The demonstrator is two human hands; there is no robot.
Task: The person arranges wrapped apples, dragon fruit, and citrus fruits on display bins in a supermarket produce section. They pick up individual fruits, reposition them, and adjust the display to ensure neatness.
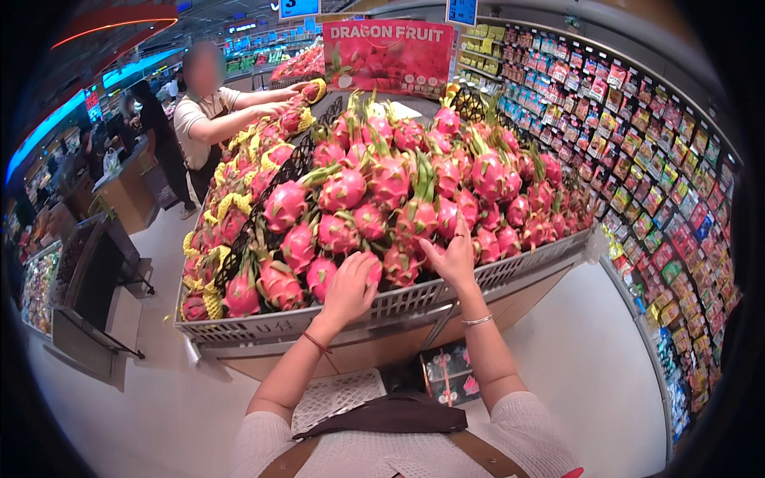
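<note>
Many pink dragon fruits with green-tipped scales lie heaped in a grey slatted plastic display bin before me. My left hand, with a red cord on its wrist, rests over a dragon fruit at the bin's front edge; its fingers hide part of the fruit, so a grip cannot be made out. My right hand, with a ring and a silver bangle, reaches over the front edge with fingers and thumb apart, beside a dragon fruit. Nothing shows held in it.
Across the bin's left side, a co-worker handles dragon fruits in yellow foam nets. A black mesh divider separates them from mine. A pink sign stands behind. Racks of packets line the right; a white crate sits below.
</note>
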